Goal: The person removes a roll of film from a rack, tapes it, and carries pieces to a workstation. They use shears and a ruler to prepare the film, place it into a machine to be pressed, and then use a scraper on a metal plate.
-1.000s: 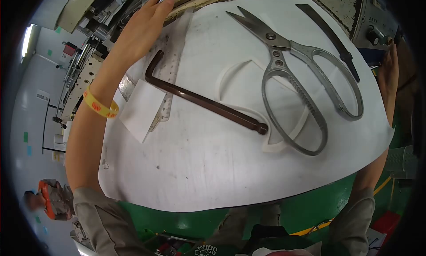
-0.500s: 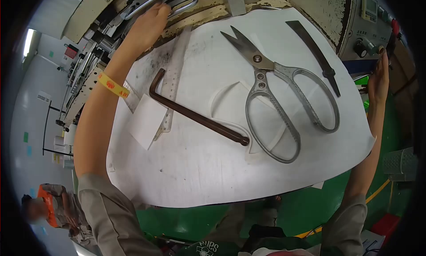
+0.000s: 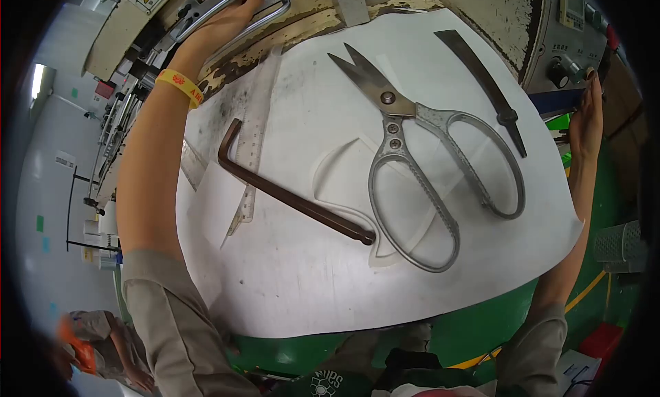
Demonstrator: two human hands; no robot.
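Observation:
My left hand (image 3: 221,27) reaches to the far left of the bench, and its fingers curl over a metal handle bar (image 3: 275,12) on the machine. A yellow band (image 3: 177,86) is on that wrist. My right hand (image 3: 584,118) is held up edge-on at the right side, fingertips by a knob (image 3: 565,71) of the control panel, and holds nothing. Between my arms lies a white sheet (image 3: 309,287). On it lie large steel scissors (image 3: 419,170) with blades apart, a brown L-shaped hex key (image 3: 289,191), a steel ruler (image 3: 254,136) and a dark blade (image 3: 481,77).
A curved cut (image 3: 328,164) shows in the sheet under the hex key and scissors. The worn machine edge (image 3: 309,19) runs along the back. The green machine body (image 3: 481,328) lies below the sheet. Another person in orange (image 3: 89,349) is at the lower left.
My left hand has slid further up along the handle bar, and my forearm now covers the small white card beside the ruler. My right hand has stayed by the control panel.

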